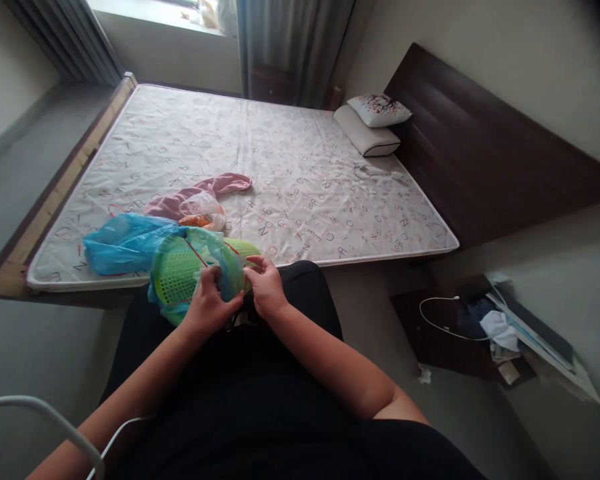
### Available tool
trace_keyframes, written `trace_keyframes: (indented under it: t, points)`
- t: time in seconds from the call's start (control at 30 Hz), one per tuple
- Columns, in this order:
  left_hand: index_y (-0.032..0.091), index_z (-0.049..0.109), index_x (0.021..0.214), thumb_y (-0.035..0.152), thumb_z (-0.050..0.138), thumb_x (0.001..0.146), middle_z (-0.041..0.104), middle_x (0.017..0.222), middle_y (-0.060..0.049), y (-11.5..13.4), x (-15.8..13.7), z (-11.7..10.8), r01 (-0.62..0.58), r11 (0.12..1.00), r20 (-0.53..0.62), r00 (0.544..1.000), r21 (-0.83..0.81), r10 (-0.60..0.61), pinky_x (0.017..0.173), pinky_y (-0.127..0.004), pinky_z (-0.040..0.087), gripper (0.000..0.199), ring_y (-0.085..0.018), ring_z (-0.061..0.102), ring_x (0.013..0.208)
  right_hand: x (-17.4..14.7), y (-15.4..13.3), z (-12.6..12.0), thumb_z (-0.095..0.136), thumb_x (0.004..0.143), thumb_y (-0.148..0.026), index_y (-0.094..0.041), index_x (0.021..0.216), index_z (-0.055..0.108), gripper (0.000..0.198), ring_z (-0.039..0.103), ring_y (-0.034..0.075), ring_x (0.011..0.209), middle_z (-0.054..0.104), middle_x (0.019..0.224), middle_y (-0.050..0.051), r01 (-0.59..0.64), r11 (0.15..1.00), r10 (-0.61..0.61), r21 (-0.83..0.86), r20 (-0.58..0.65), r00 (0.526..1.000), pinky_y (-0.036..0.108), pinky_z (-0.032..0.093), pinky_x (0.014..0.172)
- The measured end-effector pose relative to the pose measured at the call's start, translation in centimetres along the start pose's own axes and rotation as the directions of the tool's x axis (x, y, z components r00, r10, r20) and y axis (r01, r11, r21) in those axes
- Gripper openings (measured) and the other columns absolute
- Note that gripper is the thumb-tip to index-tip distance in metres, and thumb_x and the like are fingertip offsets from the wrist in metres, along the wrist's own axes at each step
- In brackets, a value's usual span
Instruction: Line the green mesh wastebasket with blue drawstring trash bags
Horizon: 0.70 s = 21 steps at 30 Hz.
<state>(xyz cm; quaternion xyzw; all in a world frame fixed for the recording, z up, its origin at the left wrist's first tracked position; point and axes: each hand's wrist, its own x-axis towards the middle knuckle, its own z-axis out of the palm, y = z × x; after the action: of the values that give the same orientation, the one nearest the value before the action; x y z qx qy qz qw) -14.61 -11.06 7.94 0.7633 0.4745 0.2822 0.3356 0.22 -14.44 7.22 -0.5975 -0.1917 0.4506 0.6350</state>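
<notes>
A green perforated plastic basket (177, 275) lies tipped on its side across my lap, against the mattress edge. A thin blue-green plastic bag with a red drawstring (233, 273) is partly drawn over it. My left hand (211, 299) is closed on the gathered film of this bag in front of the basket. At the bag's right edge, my right hand (266, 285) pinches the film by the red string, its fingertips bent. What exactly lies between those fingertips is too small to make out fully.
On the patterned mattress (300, 193) are a crumpled blue plastic bag (125, 243), a pink cloth (190, 199) and a clear bag with orange contents (203, 212). Pillows (373, 127) lie by the dark headboard (480, 140). A nightstand (430, 327) with a white cable stands right.
</notes>
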Motion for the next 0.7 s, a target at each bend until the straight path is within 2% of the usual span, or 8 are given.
trace_keyframes:
  t: [0.07,0.1,0.23,0.3,0.37,0.43,0.6,0.7]
  points:
    - [0.026,0.047,0.119,0.049,0.082,0.072,0.06,0.105,-0.005,-0.7,0.4,0.5,0.002,1.0,0.044,0.999,-0.004,-0.002,0.083,-0.046,0.058,0.063,-0.027,0.065,0.09,0.7,1.3,-0.4,0.074,0.076,-0.021,-0.02,0.11,0.068,0.034,0.072,0.02,0.093,0.075,0.103,0.005,-0.109,0.994,0.108,-0.023,-0.023,0.994,0.035,0.061,0.089]
    - [0.026,0.047,0.117,0.049,0.081,0.072,0.06,0.103,-0.004,-1.0,0.5,0.7,-0.001,1.0,0.064,0.998,-0.006,0.001,0.083,-0.044,0.058,0.061,-0.026,0.065,0.089,1.0,1.7,-0.7,0.074,0.075,-0.019,-0.02,0.106,0.069,0.032,0.072,0.019,0.091,0.075,0.101,0.004,-0.123,0.991,0.122,-0.06,-0.029,0.992,0.034,0.061,0.087]
    - [0.026,0.05,0.117,0.045,0.08,0.073,0.061,0.105,-0.004,-1.8,1.1,1.4,-0.047,0.999,0.096,0.994,0.004,0.047,0.087,-0.043,0.058,0.057,-0.026,0.066,0.094,1.5,2.3,-1.7,0.074,0.078,-0.023,-0.02,0.088,0.068,0.012,0.066,0.016,0.08,0.07,0.083,-0.001,-0.082,0.979,0.082,-0.189,-0.005,0.997,0.03,0.057,0.082]
    - [0.025,0.052,0.118,0.041,0.08,0.073,0.062,0.108,-0.006,-2.1,1.2,1.5,-0.075,0.997,0.087,0.993,0.014,0.074,0.09,-0.044,0.057,0.056,-0.026,0.066,0.096,1.7,2.4,-2.0,0.073,0.081,-0.027,-0.02,0.085,0.065,0.011,0.063,0.014,0.072,0.067,0.077,-0.003,-0.148,0.981,0.156,-0.128,0.057,0.986,0.028,0.055,0.075]
    - [0.024,0.053,0.118,0.04,0.081,0.073,0.063,0.109,-0.006,-2.3,1.4,1.6,-0.083,0.996,0.079,0.993,0.011,0.082,0.091,-0.044,0.057,0.055,-0.027,0.066,0.097,2.0,2.4,-2.3,0.073,0.082,-0.031,-0.02,0.086,0.063,0.015,0.062,0.013,0.066,0.066,0.074,-0.004,-0.266,0.964,0.266,-0.02,0.139,0.954,0.026,0.053,0.067]
    - [0.024,0.055,0.118,0.041,0.081,0.073,0.063,0.109,-0.006,-2.5,1.6,1.6,-0.065,0.998,0.075,0.995,-0.005,0.065,0.09,-0.044,0.057,0.055,-0.027,0.066,0.098,2.2,2.2,-2.5,0.076,0.082,-0.035,-0.021,0.085,0.06,0.021,0.062,0.012,0.064,0.066,0.073,-0.004,-0.326,0.944,0.311,0.045,0.197,0.93,0.025,0.052,0.063]
    - [0.023,0.06,0.115,0.048,0.082,0.072,0.066,0.105,-0.005,-2.5,2.7,1.5,0.044,0.992,0.14,0.99,-0.122,-0.026,0.087,-0.039,0.056,0.055,-0.025,0.067,0.097,2.1,1.1,-2.9,0.077,0.082,-0.036,-0.021,0.086,0.059,0.024,0.068,0.014,0.07,0.07,0.078,-0.003,-0.3,0.954,0.281,0.019,0.304,0.91,0.027,0.056,0.069]
    - [0.021,0.062,0.115,0.051,0.084,0.07,0.068,0.101,-0.005,-1.9,3.5,1.7,0.122,0.972,0.184,0.979,-0.2,-0.085,0.082,-0.036,0.056,0.059,-0.024,0.068,0.094,2.1,0.3,-2.8,0.071,0.083,-0.031,-0.022,0.087,0.056,0.018,0.064,0.013,0.066,0.066,0.073,-0.005,-0.219,0.975,0.218,-0.031,0.29,0.932,0.027,0.054,0.068]
